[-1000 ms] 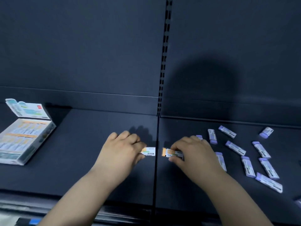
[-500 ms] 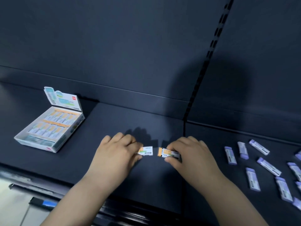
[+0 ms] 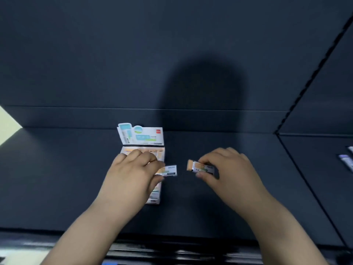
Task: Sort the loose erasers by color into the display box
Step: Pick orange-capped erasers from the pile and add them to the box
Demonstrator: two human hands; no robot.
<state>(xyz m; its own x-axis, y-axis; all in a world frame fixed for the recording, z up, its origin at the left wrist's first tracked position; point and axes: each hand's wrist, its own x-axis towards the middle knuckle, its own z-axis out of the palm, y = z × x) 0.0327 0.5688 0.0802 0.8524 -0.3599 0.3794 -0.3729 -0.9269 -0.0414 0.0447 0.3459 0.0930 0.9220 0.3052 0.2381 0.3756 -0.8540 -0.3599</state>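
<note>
Both hands (image 3: 131, 175) (image 3: 229, 173) — erasers (image 3: 169, 170) (image 3: 198, 166) in grip — now at display box (image 3: 141, 135).

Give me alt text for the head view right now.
Each hand holds an orange eraser: left hand over the open display box, right hand beside it above a dark shelf. Purple erasers lie far right.

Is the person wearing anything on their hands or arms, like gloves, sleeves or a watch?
Nothing shows. The left hand and right hand are bare, with no gloves, rings or watch visible. Both forearms are uncovered down to the bottom edge of the picture, so no sleeve appears in view.
</note>
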